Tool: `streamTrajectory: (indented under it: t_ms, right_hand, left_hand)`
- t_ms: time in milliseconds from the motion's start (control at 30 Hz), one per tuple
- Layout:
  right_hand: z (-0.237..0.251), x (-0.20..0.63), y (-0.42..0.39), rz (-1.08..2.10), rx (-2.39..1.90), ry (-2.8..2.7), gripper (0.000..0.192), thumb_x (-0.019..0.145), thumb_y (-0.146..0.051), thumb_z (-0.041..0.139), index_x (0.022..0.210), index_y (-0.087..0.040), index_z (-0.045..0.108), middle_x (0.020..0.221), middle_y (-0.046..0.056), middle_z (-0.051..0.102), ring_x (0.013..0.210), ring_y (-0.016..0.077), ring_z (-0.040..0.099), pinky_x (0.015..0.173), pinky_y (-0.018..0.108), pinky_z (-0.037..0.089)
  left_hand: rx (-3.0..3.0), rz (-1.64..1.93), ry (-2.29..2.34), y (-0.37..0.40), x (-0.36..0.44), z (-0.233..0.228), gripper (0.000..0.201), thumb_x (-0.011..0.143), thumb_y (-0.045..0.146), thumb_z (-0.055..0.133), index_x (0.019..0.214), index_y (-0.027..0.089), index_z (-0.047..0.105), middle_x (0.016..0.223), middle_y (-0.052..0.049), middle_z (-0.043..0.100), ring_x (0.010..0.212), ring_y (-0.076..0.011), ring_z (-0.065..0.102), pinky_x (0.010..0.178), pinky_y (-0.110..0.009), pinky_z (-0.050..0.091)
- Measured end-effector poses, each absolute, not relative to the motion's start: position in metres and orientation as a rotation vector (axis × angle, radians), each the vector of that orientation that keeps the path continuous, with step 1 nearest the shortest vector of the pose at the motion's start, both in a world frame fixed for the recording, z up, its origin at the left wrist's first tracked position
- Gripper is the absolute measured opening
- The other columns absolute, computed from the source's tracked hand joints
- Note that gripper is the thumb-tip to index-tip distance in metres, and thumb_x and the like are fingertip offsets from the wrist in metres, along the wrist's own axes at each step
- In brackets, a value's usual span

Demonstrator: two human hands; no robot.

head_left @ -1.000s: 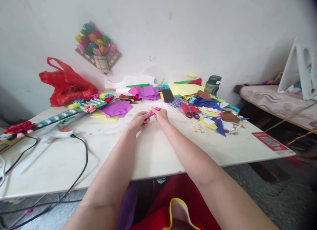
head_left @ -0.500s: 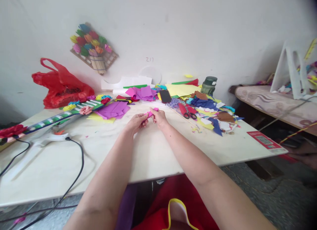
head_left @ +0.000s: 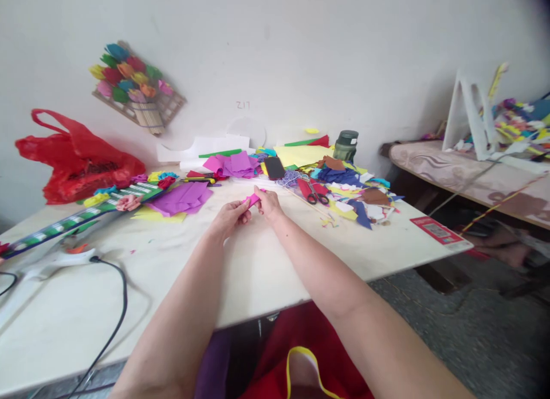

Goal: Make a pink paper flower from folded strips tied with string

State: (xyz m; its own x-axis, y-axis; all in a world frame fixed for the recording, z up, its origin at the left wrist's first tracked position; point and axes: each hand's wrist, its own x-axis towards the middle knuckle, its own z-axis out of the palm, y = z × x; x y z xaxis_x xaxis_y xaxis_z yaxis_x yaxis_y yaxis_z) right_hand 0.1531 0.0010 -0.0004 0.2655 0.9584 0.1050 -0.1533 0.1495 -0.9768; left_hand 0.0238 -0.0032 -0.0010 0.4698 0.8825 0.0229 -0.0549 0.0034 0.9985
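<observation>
Both my hands meet over the middle of the pale table (head_left: 275,261), pinching one small pink paper piece (head_left: 251,200) between them. My left hand (head_left: 230,216) grips its left end with thumb and fingers. My right hand (head_left: 267,204) grips the right end, fingers curled over it. The paper is held just above the tabletop. Purple paper sheets (head_left: 183,197) lie just beyond my left hand. Red-handled scissors (head_left: 313,192) lie to the right of my right hand.
A heap of coloured paper scraps (head_left: 356,198) covers the right back of the table, with a dark phone (head_left: 274,167) and a green jar (head_left: 346,145). A red plastic bag (head_left: 77,164) and a glue gun with black cable (head_left: 116,284) sit left. A low bench (head_left: 464,175) stands right.
The view has swung to the right, so everything shifted left in the frame. My hands stay together on the pink paper, working it slightly.
</observation>
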Motion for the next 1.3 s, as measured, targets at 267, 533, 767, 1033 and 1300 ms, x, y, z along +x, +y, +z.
streamTrajectory:
  t_ms: [267, 533, 767, 1033, 1300]
  right_hand:
    - [0.000, 0.160, 0.004, 0.985, -1.214, -1.080, 0.042, 0.077, -0.048, 0.048, 0.046, -0.020, 0.040, 0.038, -0.006, 0.035, 0.034, 0.0070, 0.029, 0.039, 0.023, 0.026]
    - [0.013, 0.199, 0.008, 0.275, -1.763, -1.208, 0.032, 0.083, -0.041, 0.040, 0.077, -0.020, 0.063, 0.089, 0.005, 0.062, 0.084, 0.0173, 0.054, 0.072, 0.027, 0.039]
    - [0.005, 0.230, 0.016, 0.045, -2.043, -1.084, 0.032, 0.081, -0.022, 0.042, 0.103, -0.019, 0.064, 0.116, 0.010, 0.056, 0.104, 0.0246, 0.049, 0.086, 0.036, 0.036]
    - [0.004, 0.277, 0.017, -0.085, -2.329, -1.130, 0.029, 0.077, -0.031, 0.054, 0.099, -0.014, 0.064, 0.109, 0.017, 0.057, 0.106, 0.0285, 0.049, 0.088, 0.042, 0.034]
    - [-0.001, 0.301, 0.009, -0.090, -2.405, -1.224, 0.054, 0.070, -0.056, 0.057, 0.098, -0.011, 0.064, 0.107, 0.021, 0.058, 0.105, 0.0312, 0.052, 0.082, 0.039, 0.039]
  left_hand:
    - [1.449, 0.962, 0.862, 0.001, 0.029, -0.007, 0.041, 0.065, 0.054, 0.063, 0.072, 0.015, 0.053, 0.054, 0.000, 0.056, 0.043, -0.0066, 0.045, 0.045, -0.019, 0.033]
    - [1.513, 1.046, 0.921, 0.000, 0.033, -0.011, 0.041, 0.066, 0.054, 0.061, 0.065, 0.015, 0.050, 0.052, 0.000, 0.056, 0.042, -0.0065, 0.044, 0.045, -0.020, 0.033]
    - [1.540, 1.059, 0.941, 0.001, 0.033, -0.014, 0.042, 0.067, 0.055, 0.061, 0.065, 0.015, 0.051, 0.055, -0.001, 0.057, 0.042, -0.0063, 0.044, 0.046, -0.020, 0.035]
    - [1.540, 1.047, 0.957, 0.000, 0.037, -0.011, 0.040, 0.066, 0.054, 0.062, 0.063, 0.015, 0.052, 0.053, -0.001, 0.056, 0.041, -0.0067, 0.044, 0.045, -0.020, 0.034]
    - [1.560, 1.036, 0.952, 0.001, 0.036, -0.012, 0.040, 0.067, 0.054, 0.061, 0.064, 0.015, 0.053, 0.054, -0.001, 0.057, 0.042, -0.0063, 0.044, 0.045, -0.020, 0.035]
